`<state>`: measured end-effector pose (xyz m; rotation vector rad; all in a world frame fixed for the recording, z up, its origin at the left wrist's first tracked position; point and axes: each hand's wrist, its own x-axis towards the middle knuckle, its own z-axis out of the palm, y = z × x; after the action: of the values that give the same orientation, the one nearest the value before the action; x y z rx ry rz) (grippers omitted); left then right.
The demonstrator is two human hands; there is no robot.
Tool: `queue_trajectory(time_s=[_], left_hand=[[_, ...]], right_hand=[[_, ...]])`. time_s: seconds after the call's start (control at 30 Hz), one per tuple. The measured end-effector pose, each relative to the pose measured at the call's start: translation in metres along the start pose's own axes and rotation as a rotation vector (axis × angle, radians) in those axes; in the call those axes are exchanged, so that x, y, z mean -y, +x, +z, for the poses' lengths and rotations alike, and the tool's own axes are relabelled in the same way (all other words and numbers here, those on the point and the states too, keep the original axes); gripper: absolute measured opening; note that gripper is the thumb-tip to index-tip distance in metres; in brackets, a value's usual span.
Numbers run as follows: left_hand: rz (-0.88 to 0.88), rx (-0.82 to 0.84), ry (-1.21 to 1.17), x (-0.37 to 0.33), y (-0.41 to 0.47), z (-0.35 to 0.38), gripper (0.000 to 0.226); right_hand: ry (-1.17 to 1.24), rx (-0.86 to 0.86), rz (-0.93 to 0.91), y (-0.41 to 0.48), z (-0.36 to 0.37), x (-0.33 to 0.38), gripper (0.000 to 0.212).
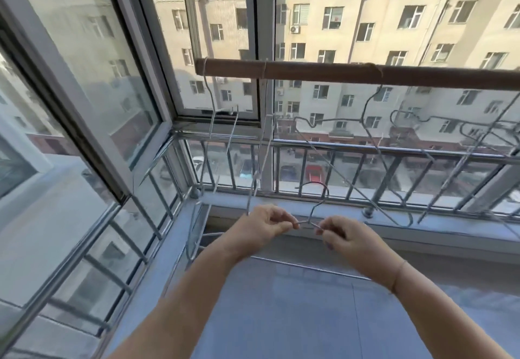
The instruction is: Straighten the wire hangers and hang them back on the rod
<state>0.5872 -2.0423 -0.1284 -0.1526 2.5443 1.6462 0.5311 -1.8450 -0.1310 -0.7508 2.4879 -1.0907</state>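
A thin wire hanger (316, 204) is held low in front of the window, its hook pointing up. My left hand (266, 225) pinches its left shoulder just beside the neck. My right hand (342, 233) pinches the right shoulder, so the two grips sit close together. The hanger's bottom wire runs below my forearms. Above, a brown wooden rod (323, 73) crosses the window. Several wire hangers hang from it: one at the left end (209, 122), one near the window post (260, 156), a bent one (368, 122) further right.
A metal railing (365, 147) runs along the window behind the sill (394, 226). A second railing (84, 246) lines the left side. A grey-blue flat surface (295, 302) lies under my arms. Glass panes close off the left and front.
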Motion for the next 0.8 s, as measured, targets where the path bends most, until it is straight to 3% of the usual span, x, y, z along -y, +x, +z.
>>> queue_trajectory(time_s=[0.07, 0.17, 0.23, 0.43, 0.63, 0.8], left_hand=[[0.032, -0.044, 0.029, 0.0, -0.002, 0.004, 0.011], [0.081, -0.324, 0.113, 0.0, -0.007, 0.017, 0.01], [0.065, -0.457, 0.019, -0.002, -0.014, 0.03, 0.011], [0.055, -0.187, -0.388, -0.026, -0.02, 0.077, 0.016], [0.133, -0.186, -0.758, -0.078, -0.007, 0.091, 0.01], [0.132, -0.206, -0.825, -0.111, 0.012, 0.084, 0.012]], right_hand=[[0.134, 0.03, 0.046, -0.01, -0.003, 0.007, 0.02], [0.348, 0.006, 0.127, -0.025, -0.002, 0.018, 0.02], [0.443, -0.043, 0.17, -0.035, 0.0, 0.023, 0.019], [0.603, -0.232, 0.193, -0.05, -0.003, 0.034, 0.015], [0.759, -0.345, 0.14, -0.045, -0.027, 0.048, 0.02], [0.807, -0.388, 0.076, -0.031, -0.053, 0.061, 0.024]])
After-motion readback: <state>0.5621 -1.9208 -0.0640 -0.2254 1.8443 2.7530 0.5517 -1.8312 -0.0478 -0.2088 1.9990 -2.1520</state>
